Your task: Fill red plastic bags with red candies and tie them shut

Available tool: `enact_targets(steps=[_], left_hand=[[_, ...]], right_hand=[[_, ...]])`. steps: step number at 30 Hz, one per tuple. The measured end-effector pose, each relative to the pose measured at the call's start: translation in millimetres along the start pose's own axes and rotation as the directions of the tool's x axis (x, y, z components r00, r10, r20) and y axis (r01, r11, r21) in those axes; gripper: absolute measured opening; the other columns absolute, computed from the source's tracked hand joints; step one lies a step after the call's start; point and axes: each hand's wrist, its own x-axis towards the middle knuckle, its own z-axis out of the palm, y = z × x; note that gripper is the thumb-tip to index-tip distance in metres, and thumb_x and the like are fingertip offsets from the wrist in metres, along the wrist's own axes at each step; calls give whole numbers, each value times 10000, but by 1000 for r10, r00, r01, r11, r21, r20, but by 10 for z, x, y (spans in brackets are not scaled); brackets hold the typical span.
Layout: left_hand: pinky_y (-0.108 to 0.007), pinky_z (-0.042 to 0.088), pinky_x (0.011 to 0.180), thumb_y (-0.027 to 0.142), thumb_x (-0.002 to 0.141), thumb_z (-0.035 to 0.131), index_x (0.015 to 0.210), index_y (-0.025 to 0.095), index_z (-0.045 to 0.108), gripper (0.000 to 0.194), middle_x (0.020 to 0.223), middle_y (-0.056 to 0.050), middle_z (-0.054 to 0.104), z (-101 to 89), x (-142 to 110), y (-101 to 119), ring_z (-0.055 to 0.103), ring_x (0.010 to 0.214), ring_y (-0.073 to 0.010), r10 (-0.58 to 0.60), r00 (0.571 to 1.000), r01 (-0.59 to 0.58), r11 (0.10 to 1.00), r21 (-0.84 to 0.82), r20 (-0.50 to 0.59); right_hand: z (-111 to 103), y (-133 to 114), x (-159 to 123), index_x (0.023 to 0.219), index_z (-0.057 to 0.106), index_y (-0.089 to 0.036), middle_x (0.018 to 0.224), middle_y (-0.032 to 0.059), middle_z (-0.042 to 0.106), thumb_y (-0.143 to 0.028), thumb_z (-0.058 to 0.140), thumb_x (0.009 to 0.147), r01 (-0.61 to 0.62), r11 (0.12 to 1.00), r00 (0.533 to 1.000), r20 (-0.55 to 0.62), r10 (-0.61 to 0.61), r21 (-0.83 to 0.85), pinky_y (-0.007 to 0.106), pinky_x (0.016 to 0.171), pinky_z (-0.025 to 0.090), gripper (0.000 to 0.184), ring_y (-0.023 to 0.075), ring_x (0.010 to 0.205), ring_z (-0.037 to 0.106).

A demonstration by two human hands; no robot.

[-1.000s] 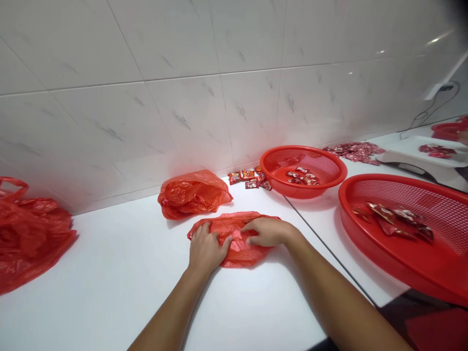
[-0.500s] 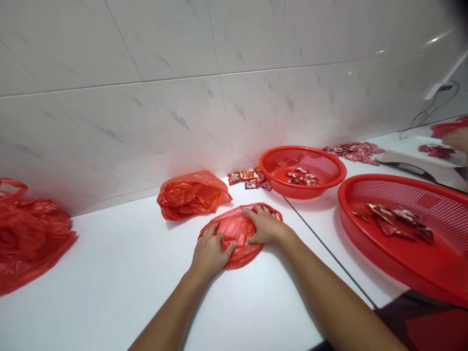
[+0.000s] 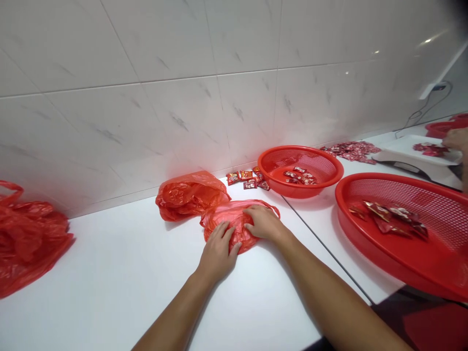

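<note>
A thin red plastic bag lies crumpled on the white table, its handle loop at the right. My left hand rests on its near left part, fingers stretched over the film and thumb apart. On the right side, my right hand has its fingers curled into the film, with a fold between fingers and thumb. Just behind, touching or nearly touching it, sits a second red plastic bag, puffed up and lying on its side. What is inside the bag under my hands, if anything, cannot be seen.
Several small red snack packets lie near the wall. Rightward stand a round red basket and a larger red basket, both holding packets. Another red bag is far left. A person's hand is by a white scale.
The bag under my hands has been gathered smaller and pushed slightly away, toward the bag behind. My left hand has slid forward and inward; my right fingers have curled in.
</note>
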Motion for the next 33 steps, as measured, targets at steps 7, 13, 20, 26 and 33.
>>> enact_targets(steps=[7,13,20,26,33], left_hand=[[-559,512,1157,348,972,609,1291,177,704,374,1465,-170,644,-21,-22,-41,594,1383,-359,25,999,-25,1000,11,-21],[-573,513,1094,427,936,665,1186,174,735,362,1395,-190,680,-108,38,39,632,1309,-387,-66,988,73,996,48,-139],[-528,441,1134,244,1004,509,1151,194,736,275,1348,-130,725,-182,123,-24,606,1347,-347,-57,982,85,985,151,-182],[-672,239,1262,271,840,629,1356,168,663,527,1471,-198,628,-207,28,45,466,1472,-440,-52,997,66,961,267,-59],[-700,142,1297,242,747,673,1446,193,631,702,1539,-182,577,-447,-133,315,334,1556,-470,187,979,-199,956,215,75]], right_hand=[[-60,-183,-41,1466,622,-237,1507,93,611,-325,432,1051,17,1000,980,-197,-13,20,357,1164,420,465,239,1361,569],[147,-121,15,1676,273,-433,1794,-4,45,-751,491,956,-49,999,972,231,47,1,721,1242,163,816,446,1634,49],[163,-74,110,1695,145,-447,1779,-40,-117,-880,426,900,-34,999,947,319,45,-38,739,1242,133,947,464,1630,-35],[144,-140,-4,1690,154,-459,1786,-38,-70,-841,426,931,-37,998,946,320,55,-59,727,1237,180,892,451,1634,12],[154,-142,-505,1685,173,-470,1786,-37,-53,-856,426,918,16,1000,949,314,-11,-13,693,1235,242,895,490,1613,114]])
